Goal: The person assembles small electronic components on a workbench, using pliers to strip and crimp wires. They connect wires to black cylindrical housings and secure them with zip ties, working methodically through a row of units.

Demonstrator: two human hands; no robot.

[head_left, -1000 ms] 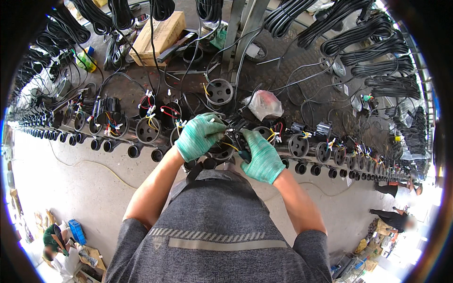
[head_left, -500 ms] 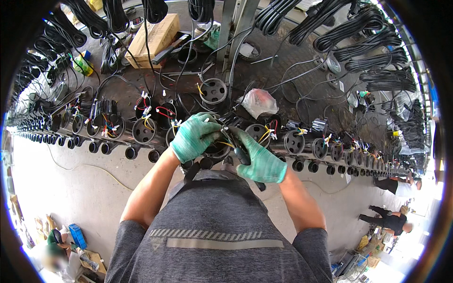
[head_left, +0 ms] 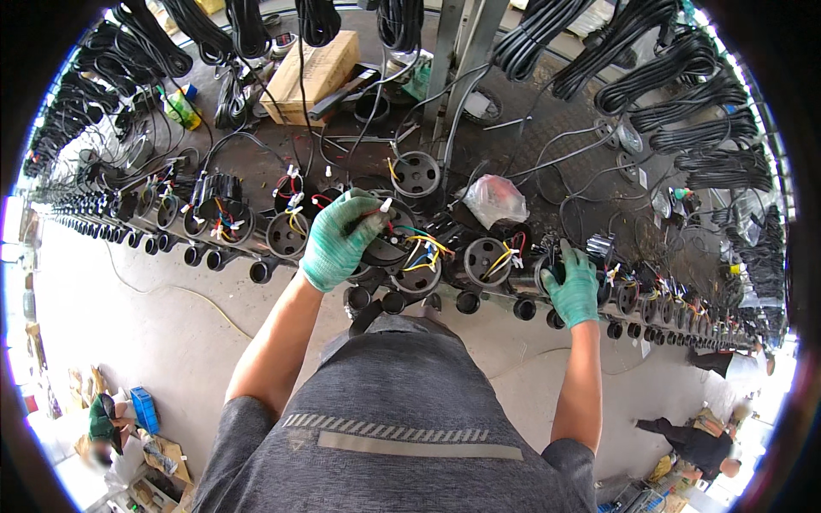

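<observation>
In a green-striped glove, my left hand (head_left: 339, 242) is closed, its thumb and fingertips pinching a small white wire connector (head_left: 386, 205) with a red wire below it. Beneath it sits a round black motor housing (head_left: 396, 229). Just right of that, red, yellow, blue and green wires (head_left: 425, 250) spill over another round housing (head_left: 419, 278). My right hand (head_left: 575, 286), gloved the same way, rests further right over the row of housings. Its fingers are spread, and I see nothing gripped in them; its fingertips lie beside dark parts. The pliers do not show clearly now.
Coiled black cables (head_left: 316, 21) hang along the far side. On the dark bench lie a cardboard box (head_left: 315, 75), a loose round cover (head_left: 416, 173) and a clear plastic bag (head_left: 496, 201). A metal post (head_left: 462, 68) rises behind. Other people are off to the sides.
My right hand has left the wires in front of me and moved right, its fingers now spread without the dark-handled pliers. The left hand has lifted slightly, with a white connector at its fingertips.
</observation>
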